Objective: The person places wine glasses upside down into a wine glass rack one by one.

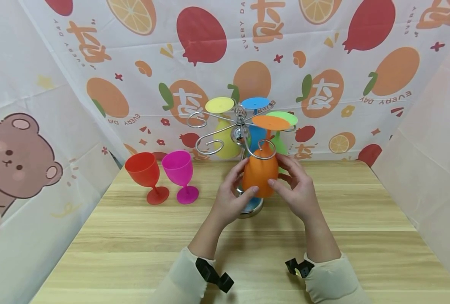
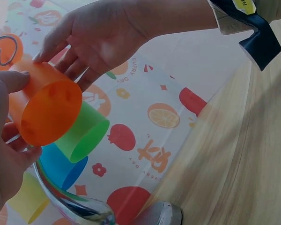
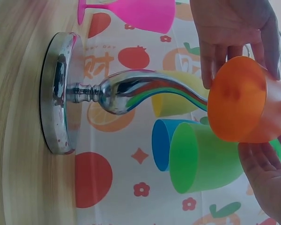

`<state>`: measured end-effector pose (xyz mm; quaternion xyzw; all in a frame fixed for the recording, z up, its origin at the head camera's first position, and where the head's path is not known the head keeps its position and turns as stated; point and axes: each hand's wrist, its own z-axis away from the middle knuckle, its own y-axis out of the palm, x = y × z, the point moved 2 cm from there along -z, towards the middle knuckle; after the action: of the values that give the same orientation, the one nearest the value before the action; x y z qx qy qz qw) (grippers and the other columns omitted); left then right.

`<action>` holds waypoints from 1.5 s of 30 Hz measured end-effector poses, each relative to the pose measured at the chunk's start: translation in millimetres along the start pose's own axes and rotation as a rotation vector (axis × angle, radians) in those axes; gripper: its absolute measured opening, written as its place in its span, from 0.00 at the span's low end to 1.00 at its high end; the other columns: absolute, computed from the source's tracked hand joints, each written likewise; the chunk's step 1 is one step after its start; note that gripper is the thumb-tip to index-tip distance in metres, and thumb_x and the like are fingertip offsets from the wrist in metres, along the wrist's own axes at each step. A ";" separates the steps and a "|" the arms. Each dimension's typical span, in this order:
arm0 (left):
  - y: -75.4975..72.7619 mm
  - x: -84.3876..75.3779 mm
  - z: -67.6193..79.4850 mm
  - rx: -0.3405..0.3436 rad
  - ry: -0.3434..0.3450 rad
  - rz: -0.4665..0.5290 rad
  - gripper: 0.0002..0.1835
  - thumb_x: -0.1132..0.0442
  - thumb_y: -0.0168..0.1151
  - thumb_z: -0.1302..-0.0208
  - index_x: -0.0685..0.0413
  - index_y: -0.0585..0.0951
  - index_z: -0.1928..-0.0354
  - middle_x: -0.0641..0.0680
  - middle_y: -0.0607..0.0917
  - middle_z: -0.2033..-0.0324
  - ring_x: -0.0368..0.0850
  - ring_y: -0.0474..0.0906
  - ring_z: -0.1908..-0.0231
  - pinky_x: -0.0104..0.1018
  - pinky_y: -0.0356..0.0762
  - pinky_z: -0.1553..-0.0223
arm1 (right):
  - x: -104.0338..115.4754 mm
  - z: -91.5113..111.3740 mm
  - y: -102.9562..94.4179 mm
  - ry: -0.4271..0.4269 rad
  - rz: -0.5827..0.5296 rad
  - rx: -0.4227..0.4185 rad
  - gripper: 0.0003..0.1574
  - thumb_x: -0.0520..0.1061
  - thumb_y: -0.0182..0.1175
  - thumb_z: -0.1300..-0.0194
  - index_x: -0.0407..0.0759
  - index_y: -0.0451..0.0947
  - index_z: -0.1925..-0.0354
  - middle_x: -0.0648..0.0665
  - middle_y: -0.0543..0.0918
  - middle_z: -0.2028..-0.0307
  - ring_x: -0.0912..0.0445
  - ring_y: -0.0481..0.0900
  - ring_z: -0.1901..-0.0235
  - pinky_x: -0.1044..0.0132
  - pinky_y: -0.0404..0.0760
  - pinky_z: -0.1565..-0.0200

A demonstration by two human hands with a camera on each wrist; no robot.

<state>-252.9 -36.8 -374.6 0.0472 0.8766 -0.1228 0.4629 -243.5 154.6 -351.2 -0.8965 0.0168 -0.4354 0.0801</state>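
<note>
An orange goblet (image 1: 261,173) hangs upside down at the front of a chrome goblet rack (image 1: 241,135), its flat foot uppermost by a curled wire hook. My left hand (image 1: 230,196) holds its bowl from the left, thumb at the front. From the right my right hand (image 1: 299,190) holds the same bowl with thumb and fingers. The goblet's open mouth faces down in both wrist views. Behind it hang upside-down yellow (image 1: 225,141), blue (image 3: 163,145) and green (image 3: 203,157) goblets, partly hidden in the head view.
A red goblet (image 1: 143,169) and a magenta goblet (image 1: 178,168) stand upright on the wooden table (image 1: 141,253), left of the rack. The rack's round chrome base (image 3: 58,93) rests on the table. Empty wire hooks (image 1: 210,145) curl out at the rack's left. A fruit-print cloth (image 1: 217,76) hangs behind.
</note>
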 end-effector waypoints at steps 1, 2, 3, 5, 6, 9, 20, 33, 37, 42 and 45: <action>-0.5 0.0 -0.1 -0.002 -0.007 -0.001 0.36 0.64 0.65 0.34 0.40 0.63 0.27 0.45 0.70 0.33 0.46 0.69 0.35 0.41 0.69 0.33 | 0.0 0.1 0.5 0.000 0.002 -0.001 0.37 0.32 0.65 0.39 0.44 0.69 0.32 0.43 0.72 0.37 0.52 0.73 0.39 0.67 0.80 0.44; -1.1 0.0 -0.2 -0.004 -0.015 0.000 0.35 0.63 0.65 0.34 0.40 0.63 0.28 0.45 0.70 0.34 0.46 0.69 0.36 0.40 0.69 0.33 | -0.3 0.2 1.0 -0.002 0.005 -0.002 0.37 0.32 0.65 0.39 0.44 0.70 0.32 0.43 0.72 0.37 0.52 0.73 0.39 0.67 0.80 0.44; -1.7 0.1 -0.3 -0.006 -0.023 0.001 0.35 0.63 0.65 0.35 0.39 0.63 0.28 0.45 0.71 0.34 0.46 0.69 0.36 0.40 0.69 0.33 | -0.3 0.3 1.4 -0.003 0.008 -0.002 0.37 0.32 0.65 0.39 0.44 0.70 0.33 0.43 0.72 0.37 0.52 0.73 0.39 0.67 0.80 0.44; -2.6 0.1 -0.5 -0.007 -0.037 0.006 0.35 0.62 0.65 0.35 0.39 0.64 0.28 0.45 0.71 0.35 0.46 0.68 0.36 0.41 0.69 0.33 | 0.0 0.4 2.3 -0.007 0.012 -0.003 0.37 0.32 0.65 0.39 0.44 0.70 0.33 0.43 0.72 0.37 0.52 0.74 0.39 0.66 0.80 0.44; -3.1 0.3 -0.6 -0.007 -0.043 0.009 0.35 0.62 0.66 0.35 0.39 0.64 0.28 0.46 0.72 0.35 0.46 0.68 0.36 0.42 0.69 0.33 | 0.2 0.5 2.8 -0.008 0.012 -0.002 0.37 0.32 0.65 0.39 0.44 0.70 0.33 0.43 0.72 0.37 0.52 0.73 0.39 0.66 0.80 0.44; -4.7 0.2 -0.7 -0.006 -0.059 0.013 0.35 0.62 0.66 0.35 0.39 0.64 0.29 0.46 0.72 0.36 0.45 0.69 0.36 0.44 0.69 0.33 | -0.1 0.9 4.2 -0.015 0.020 -0.001 0.37 0.32 0.66 0.39 0.44 0.70 0.33 0.44 0.72 0.37 0.53 0.73 0.38 0.66 0.80 0.44; -14.5 -1.5 -2.3 -0.006 -0.078 0.030 0.33 0.65 0.68 0.39 0.45 0.66 0.33 0.51 0.73 0.37 0.49 0.70 0.36 0.49 0.70 0.35 | 1.4 1.6 11.1 -0.001 0.043 0.017 0.37 0.33 0.66 0.39 0.43 0.71 0.33 0.45 0.72 0.36 0.54 0.72 0.37 0.66 0.80 0.44; -24.8 -2.7 -3.1 -0.005 -0.129 0.019 0.32 0.65 0.69 0.41 0.46 0.67 0.36 0.50 0.75 0.39 0.48 0.72 0.39 0.49 0.74 0.38 | -0.9 3.9 18.3 0.013 0.056 0.026 0.36 0.35 0.68 0.40 0.43 0.72 0.34 0.48 0.73 0.36 0.54 0.71 0.37 0.66 0.80 0.44; -27.5 -3.3 -3.3 0.003 -0.145 0.004 0.31 0.63 0.70 0.41 0.45 0.67 0.38 0.49 0.75 0.39 0.48 0.72 0.40 0.49 0.74 0.38 | -1.2 4.0 19.5 0.013 0.057 0.027 0.36 0.36 0.69 0.41 0.44 0.73 0.34 0.49 0.73 0.37 0.54 0.71 0.37 0.66 0.80 0.44; -28.8 -3.1 -3.7 0.014 -0.154 0.013 0.32 0.63 0.70 0.42 0.46 0.66 0.38 0.50 0.75 0.39 0.49 0.71 0.39 0.50 0.74 0.38 | 0.2 4.1 20.0 0.009 0.065 0.029 0.37 0.36 0.69 0.42 0.46 0.73 0.34 0.49 0.73 0.37 0.54 0.72 0.38 0.66 0.80 0.45; -29.2 -2.9 -3.5 0.016 -0.157 0.021 0.32 0.64 0.71 0.42 0.46 0.66 0.38 0.50 0.75 0.40 0.49 0.71 0.39 0.50 0.74 0.38 | 0.6 4.1 20.0 0.008 0.071 0.031 0.37 0.37 0.70 0.42 0.47 0.73 0.35 0.49 0.74 0.38 0.55 0.72 0.38 0.65 0.81 0.45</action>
<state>-259.8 -64.0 -365.3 0.0504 0.8361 -0.1280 0.5310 -239.1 135.4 -356.4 -0.8923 0.0421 -0.4361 0.1094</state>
